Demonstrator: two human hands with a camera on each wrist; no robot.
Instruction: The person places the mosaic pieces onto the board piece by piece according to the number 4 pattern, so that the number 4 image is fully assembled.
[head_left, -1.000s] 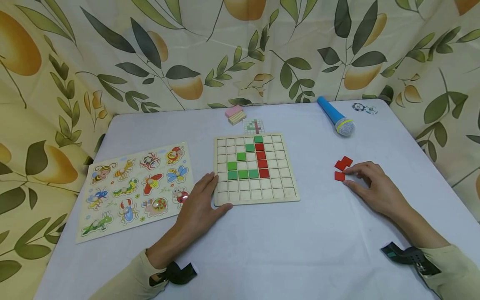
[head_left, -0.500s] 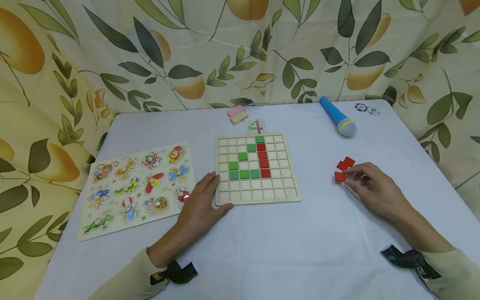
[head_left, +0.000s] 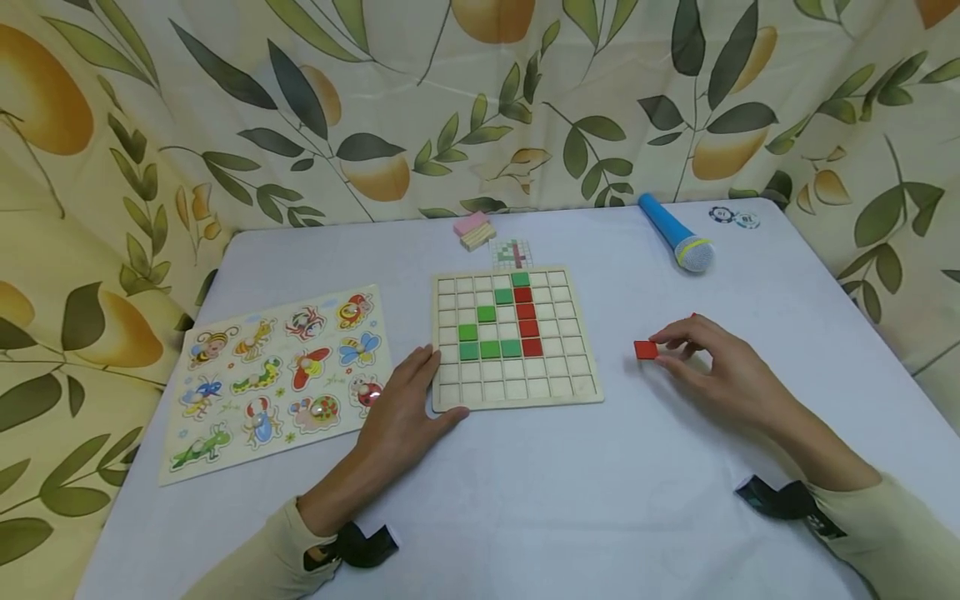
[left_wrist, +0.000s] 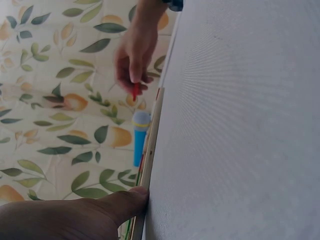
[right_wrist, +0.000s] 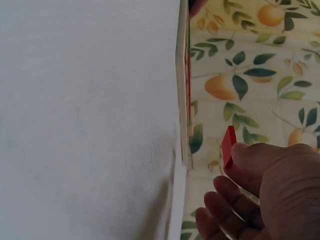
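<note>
My right hand (head_left: 723,362) pinches a red square tile (head_left: 646,350) between thumb and fingertips, above the table to the right of the wooden grid board (head_left: 555,387). The right wrist view shows the red tile (right_wrist: 228,146) edge-on in that pinch. Green tiles (head_left: 489,349) and a column of red tiles (head_left: 528,311) fill some squares of the board. My left hand (head_left: 401,417) lies along the board's left edge, fingers fairly straight, its thumb at the near corner. The left wrist view shows the thumb (left_wrist: 132,196) touching the board's side. Other loose red tiles are mostly hidden behind my right hand.
An insect puzzle board (head_left: 273,379) lies left of the grid, partly under my left hand. Behind the grid are a small pattern card (head_left: 512,252) and a pink and cream block stack (head_left: 475,231). A blue toy microphone (head_left: 675,233) lies at the back right.
My right hand has lifted a red tile from the small group at the right and moved it left, towards the grid board. The left hand has stayed at the board's edge.
</note>
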